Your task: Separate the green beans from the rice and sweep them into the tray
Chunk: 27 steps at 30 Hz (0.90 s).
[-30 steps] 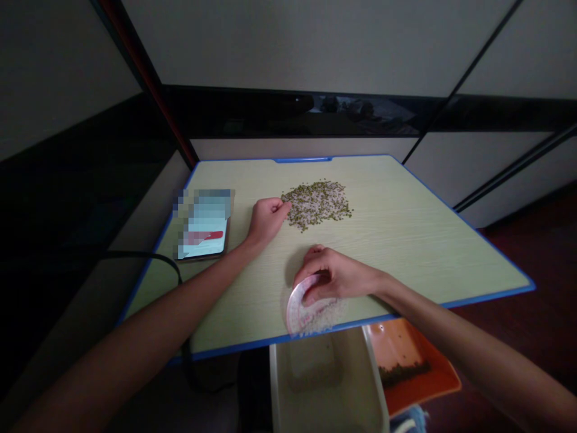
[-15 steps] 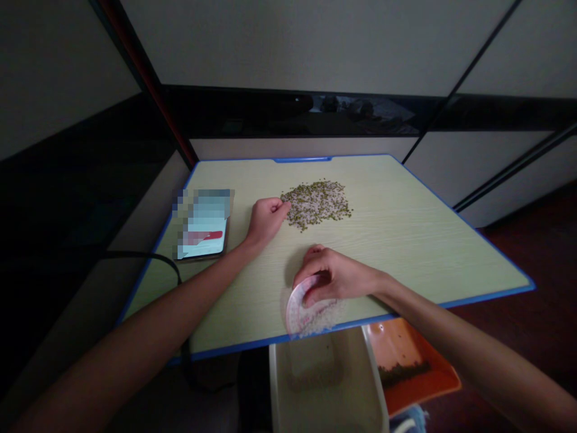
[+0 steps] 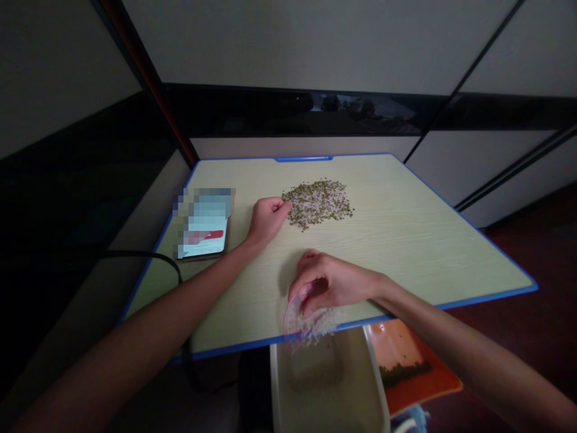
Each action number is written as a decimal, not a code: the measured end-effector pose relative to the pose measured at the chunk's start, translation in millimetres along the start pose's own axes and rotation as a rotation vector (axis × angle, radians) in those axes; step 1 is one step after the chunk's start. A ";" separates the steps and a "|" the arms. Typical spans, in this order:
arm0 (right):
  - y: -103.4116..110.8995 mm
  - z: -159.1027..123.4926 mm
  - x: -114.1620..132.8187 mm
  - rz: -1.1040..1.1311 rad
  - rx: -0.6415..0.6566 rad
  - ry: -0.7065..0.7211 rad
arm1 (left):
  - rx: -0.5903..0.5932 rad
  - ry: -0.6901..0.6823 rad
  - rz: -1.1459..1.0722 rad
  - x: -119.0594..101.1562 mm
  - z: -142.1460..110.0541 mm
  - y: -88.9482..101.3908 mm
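**Thin clear plastic piece (image 3: 292,316) and loose white grains (image 3: 324,325) at the near edge of the table (image 3: 428,240)**

The table is a pale, blue-rimmed board carrying everything being handled. Below its near edge are a cream bin (image 3: 274,391) and, to the right, an orange bin (image 3: 437,388) with dark green matter inside. A lit phone (image 3: 205,219) lies at the left.

The mixed pile (image 3: 320,201), green and white together, spreads over the far middle of the table. It should behave as many light, hard, rolling bits: scattered by a knock, easier gathered than gripped.

The left hand (image 3: 267,219) is curled closed at the pile's left edge; whether a grain sits between thumb and finger cannot be told. The right hand (image 3: 331,279) grasps the clear plastic piece, tilted at the table's edge, its lower part reaching over the cream bin.

That piece, marked like a protractor, looks light, smooth and fairly stiff, likely to flex or crack if forced; the upper part, pinched between thumb and fingers, seems the best hold.

Smallest are the white grains beside it, probably dry, nearly weightless and quick to slide.
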State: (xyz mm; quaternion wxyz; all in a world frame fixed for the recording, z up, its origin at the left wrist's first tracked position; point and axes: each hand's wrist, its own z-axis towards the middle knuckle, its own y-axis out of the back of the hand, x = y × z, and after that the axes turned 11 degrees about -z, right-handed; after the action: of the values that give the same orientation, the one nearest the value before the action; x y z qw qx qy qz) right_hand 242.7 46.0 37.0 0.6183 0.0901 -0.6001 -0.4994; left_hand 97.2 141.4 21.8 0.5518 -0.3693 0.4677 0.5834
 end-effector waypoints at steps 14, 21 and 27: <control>-3.1 6.2 14.1 0.168 0.114 0.012 | 0.005 0.005 0.006 0.0 -0.9 -0.1; 25.9 -9.8 2.5 0.200 -0.177 -0.374 | 0.002 0.009 0.016 -1.0 -0.2 -0.1; 52.0 -35.8 -32.2 -0.134 -0.420 -0.588 | 0.008 0.020 0.004 -1.3 -0.4 0.6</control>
State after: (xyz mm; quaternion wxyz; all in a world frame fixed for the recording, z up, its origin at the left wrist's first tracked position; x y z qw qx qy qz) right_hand 306.0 77.1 43.5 0.3906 -0.1472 -0.6293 -0.6556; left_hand 96.7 140.7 23.0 0.5475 -0.3719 0.4763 0.5789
